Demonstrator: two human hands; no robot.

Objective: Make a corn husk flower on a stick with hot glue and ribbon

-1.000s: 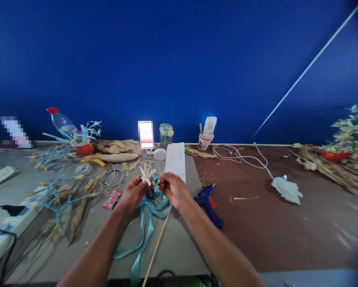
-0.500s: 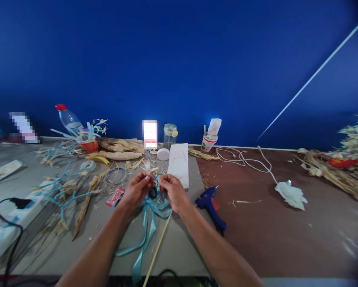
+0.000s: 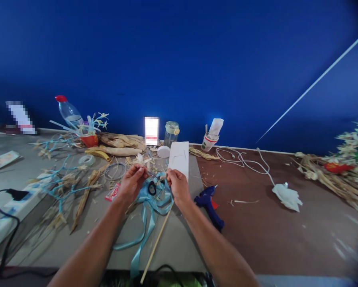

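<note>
My left hand is closed in a pinch above the table's middle; what sits between its fingertips is too small to name. A pale, petal-like piece shows just beyond its fingers. To its right, my right hand is closed too, thumb against bent fingers, and its contents are hidden. Light-blue satin ribbon lies looped beneath and between the hands, its tails trailing toward the front edge. Black scissor handles rest on the ribbon. A thin pale stick slants down from below my right hand.
A blue glue gun lies right of my right forearm. White paper, a jar and dried husks are behind. Blue-stemmed flowers and a power strip lie left. A white cable curls at right.
My hands have drawn apart, the left moving leftward and the right slightly rightward. More of the scissor handles shows between them. The camera view has shifted a little.
</note>
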